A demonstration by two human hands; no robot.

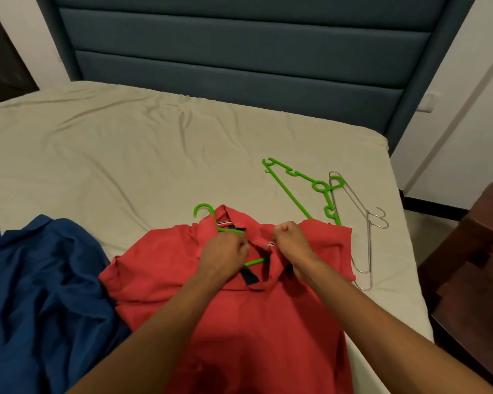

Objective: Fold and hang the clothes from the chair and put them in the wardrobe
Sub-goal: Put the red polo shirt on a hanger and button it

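A red polo shirt lies flat on the bed, collar away from me. A green plastic hanger is inside it, its hook sticking out past the collar and a bit of its bar showing in the open neck. My left hand grips the left side of the collar and placket. My right hand pinches the right side of the collar near a white button. A crumpled blue garment lies to the left of the shirt.
A second green hanger and two metal wire hangers lie on the beige sheet to the right of the shirt. A padded blue headboard stands behind. Dark wooden furniture stands right of the bed.
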